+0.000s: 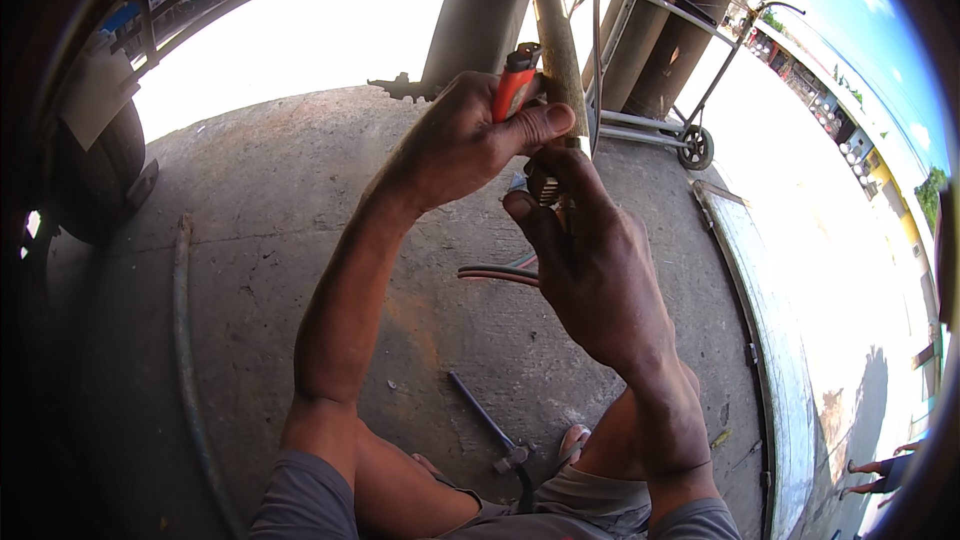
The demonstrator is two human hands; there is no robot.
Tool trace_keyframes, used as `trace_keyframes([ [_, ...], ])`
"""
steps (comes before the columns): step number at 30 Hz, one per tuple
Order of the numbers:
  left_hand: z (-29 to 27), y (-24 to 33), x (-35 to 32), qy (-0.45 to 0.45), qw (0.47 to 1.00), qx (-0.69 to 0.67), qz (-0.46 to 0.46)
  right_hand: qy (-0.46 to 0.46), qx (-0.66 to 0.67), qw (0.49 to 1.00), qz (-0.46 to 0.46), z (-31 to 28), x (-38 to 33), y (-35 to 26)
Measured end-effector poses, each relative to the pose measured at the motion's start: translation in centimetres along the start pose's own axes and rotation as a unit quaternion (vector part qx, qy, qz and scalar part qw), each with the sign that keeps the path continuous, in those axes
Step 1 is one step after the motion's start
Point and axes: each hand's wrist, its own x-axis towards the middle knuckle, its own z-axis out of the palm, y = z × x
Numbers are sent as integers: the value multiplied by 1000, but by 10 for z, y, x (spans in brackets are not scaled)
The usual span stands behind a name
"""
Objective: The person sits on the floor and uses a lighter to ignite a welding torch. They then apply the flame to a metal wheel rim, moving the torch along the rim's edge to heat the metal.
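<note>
A brass-coloured gas torch points away from me in front of my chest, with an orange glow near its far end at the top edge. My left hand is closed round a red lighter with a black top, and its thumb presses against the torch. Just below, my right hand grips the torch's near end, thumb and forefinger at a ridged valve knob. Dark and reddish hoses show beside this hand. The curled fingers of both hands are partly hidden.
Two tall gas cylinders stand on a wheeled cart ahead right. A thick dark metal post rises ahead. On the concrete lie a hammer-like tool, a long pipe and a long metal panel. A tyre stands left.
</note>
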Motion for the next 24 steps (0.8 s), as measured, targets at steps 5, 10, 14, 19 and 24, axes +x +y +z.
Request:
trace_keyframes([
  [5,-2,3,0,-14,1000,4,-10,-3,27,998,50,0,-2,1],
  [10,-3,3,0,-23,999,22,-14,-9,29,998,58,-2,-3,0],
  [14,-2,0,0,-14,1000,17,-7,-5,28,998,49,-1,-2,0],
  [19,0,-2,0,-3,1000,1,-3,-8,12,1000,19,-1,-1,2],
  [24,-7,-2,0,-40,997,51,-28,23,6,1000,-7,6,1,8],
])
